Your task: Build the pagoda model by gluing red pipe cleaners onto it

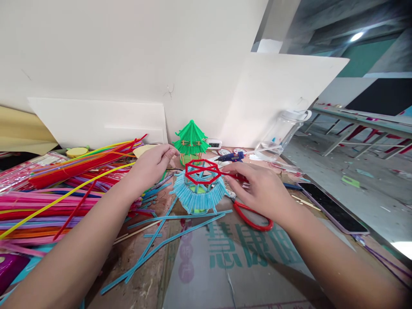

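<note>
A blue pipe-cleaner model [199, 198] with a fringed skirt stands on the work surface. Over its top lies a red hexagonal pipe-cleaner frame [202, 171] with crossing spokes. My right hand [257, 184] reaches in from the right, its fingertips pinching the frame's right corner. On the left, my left hand [157, 162] is closed, thumb against curled fingers, just beside a green pipe-cleaner pavilion [190, 139] with a tiered pointed roof. Anything between those fingers is too small or hidden to name. Red-handled scissors [254, 221] lie below my right hand, partly covered by it.
Bundled colourful pipe cleaners [74, 171] crowd the left side. Loose blue strips [167, 244] lie in front. A blue glue gun [233, 157] sits behind my right hand. A phone [333, 208] and a clear plastic jug [283, 128] are on the right. White board [128, 64] stands behind.
</note>
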The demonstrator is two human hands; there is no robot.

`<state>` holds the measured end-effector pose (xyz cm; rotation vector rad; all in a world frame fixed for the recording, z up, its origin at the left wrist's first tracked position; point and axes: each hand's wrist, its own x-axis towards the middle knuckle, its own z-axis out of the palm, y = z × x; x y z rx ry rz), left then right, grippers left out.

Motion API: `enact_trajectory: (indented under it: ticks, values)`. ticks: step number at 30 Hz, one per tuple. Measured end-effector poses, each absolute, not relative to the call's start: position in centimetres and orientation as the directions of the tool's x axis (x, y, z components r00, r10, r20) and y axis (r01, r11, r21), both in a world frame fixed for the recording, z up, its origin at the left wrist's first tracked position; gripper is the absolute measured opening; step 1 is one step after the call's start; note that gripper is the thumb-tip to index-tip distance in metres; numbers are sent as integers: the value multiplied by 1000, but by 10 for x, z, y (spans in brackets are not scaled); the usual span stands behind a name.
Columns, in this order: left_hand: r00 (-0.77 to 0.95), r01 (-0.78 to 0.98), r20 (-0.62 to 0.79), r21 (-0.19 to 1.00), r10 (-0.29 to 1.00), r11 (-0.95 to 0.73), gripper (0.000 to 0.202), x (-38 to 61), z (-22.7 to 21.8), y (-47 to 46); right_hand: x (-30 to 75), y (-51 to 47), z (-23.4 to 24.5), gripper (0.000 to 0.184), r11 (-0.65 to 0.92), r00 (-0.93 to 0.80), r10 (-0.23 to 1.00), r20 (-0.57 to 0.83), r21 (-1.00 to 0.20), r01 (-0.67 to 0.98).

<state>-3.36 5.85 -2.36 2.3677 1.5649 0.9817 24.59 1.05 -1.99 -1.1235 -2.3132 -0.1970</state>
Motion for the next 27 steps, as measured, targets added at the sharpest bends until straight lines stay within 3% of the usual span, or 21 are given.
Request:
enact_trajectory:
  ticks: [6, 11, 19, 27]
  values:
    - [200, 837, 441, 387, 875, -386, 37, -35, -21, 59, 259, 11, -4, 22, 557, -378, 737, 560, -187, 809]
    - [126, 836, 431, 439, 894, -329, 34, -35, -14, 53, 281, 18, 6, 25, 504, -267, 780, 566, -314, 805]
    - [93, 722, 423, 595, 901, -354, 21, -38, -11, 49, 290, 21, 9, 24, 532, -282, 780, 558, -355, 769]
    - [127, 750, 490, 521, 862, -407, 25, -39, -14, 50, 288, 16, 14, 22, 555, -303, 759, 575, -329, 764]
